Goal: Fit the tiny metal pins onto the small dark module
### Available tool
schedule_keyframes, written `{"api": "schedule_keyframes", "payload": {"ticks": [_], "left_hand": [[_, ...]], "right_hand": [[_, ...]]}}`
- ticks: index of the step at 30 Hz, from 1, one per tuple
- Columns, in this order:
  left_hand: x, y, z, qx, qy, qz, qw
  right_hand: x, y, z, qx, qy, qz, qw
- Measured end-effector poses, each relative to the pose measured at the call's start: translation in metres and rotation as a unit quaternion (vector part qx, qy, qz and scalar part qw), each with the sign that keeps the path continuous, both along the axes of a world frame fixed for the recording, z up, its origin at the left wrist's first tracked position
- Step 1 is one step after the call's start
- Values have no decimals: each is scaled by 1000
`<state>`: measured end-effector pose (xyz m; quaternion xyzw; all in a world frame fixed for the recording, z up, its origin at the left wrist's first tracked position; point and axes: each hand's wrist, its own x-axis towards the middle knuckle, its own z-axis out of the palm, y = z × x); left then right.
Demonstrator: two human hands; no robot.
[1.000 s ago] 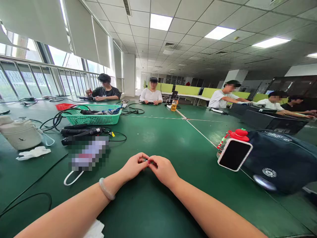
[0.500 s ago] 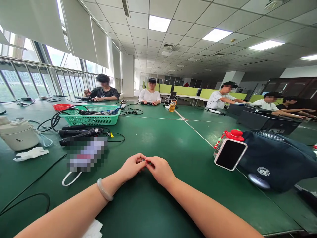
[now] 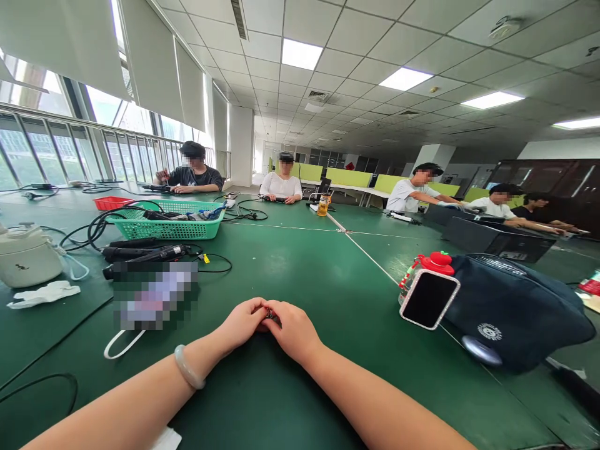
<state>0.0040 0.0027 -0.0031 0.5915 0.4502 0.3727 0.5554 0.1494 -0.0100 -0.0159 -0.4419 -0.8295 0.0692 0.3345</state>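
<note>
My left hand [image 3: 242,322] and my right hand [image 3: 291,328] meet fingertip to fingertip just above the green table [image 3: 262,400]. Pinched between them is a tiny dark object with a bit of red [image 3: 269,314]; the fingers cover most of it and I cannot make out its kind. Both hands have their fingers closed on it. A pale bangle [image 3: 188,369] circles my left wrist. Part of a white tissue [image 3: 167,439] shows from under my left forearm.
To the left are a green basket [image 3: 169,228] with cables, black devices [image 3: 145,255], a blurred pouch [image 3: 157,297] and a cream bottle [image 3: 30,259]. On the right, a phone [image 3: 430,299] leans by a red-lidded bottle [image 3: 438,264] and a dark bag [image 3: 510,312]. Several people sit farther off.
The view has shifted slightly. My fingers have moved around the small object, and a little more of its dark surface shows between them. Both hands stay together.
</note>
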Motion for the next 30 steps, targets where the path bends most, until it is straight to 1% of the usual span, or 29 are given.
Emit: {"api": "schedule_keyframes", "payload": {"ticks": [5,9,12,15,17,19,20,21,22,23,24,25,26,27,29,30], "left_hand": [[1,-5,6,-30,-60,-7,998],[-1,-8,5,-64,-92,-6,994],[-3,-7,2,-84,-104,-6,991],[-3,-7,3,-90,-104,-10,990],[-4,-7,5,-86,-93,-7,992],[-7,-4,7,-72,-66,11,995],[-10,-2,8,-60,-41,26,997],[-14,2,8,-41,-4,47,998],[-19,5,9,-13,46,64,997],[-25,9,9,23,109,82,990],[-32,13,9,65,185,96,976],[-39,17,10,111,268,104,951],[-46,20,10,147,355,116,916],[-52,22,11,174,422,124,881],[-63,26,13,193,512,135,826],[-67,26,15,196,548,136,802]], "right_hand": [[-2,1,-2,-3,-9,-5,1000],[-2,1,-2,14,-25,-3,1000],[-4,1,-3,22,-41,-4,999],[-7,-2,-3,16,-47,-10,999],[-6,-1,2,12,-38,7,999],[3,5,10,20,-7,33,999],[13,11,14,26,21,34,999],[27,18,18,30,61,13,998],[44,27,21,26,116,-34,992],[63,38,23,14,185,-98,978],[84,48,23,-10,263,-167,950],[105,58,21,-48,336,-220,915],[125,66,17,-97,387,-249,883],[141,72,11,-147,403,-248,869],[162,78,0,-183,388,-239,871],[166,79,-5,-194,370,-231,879]]}}
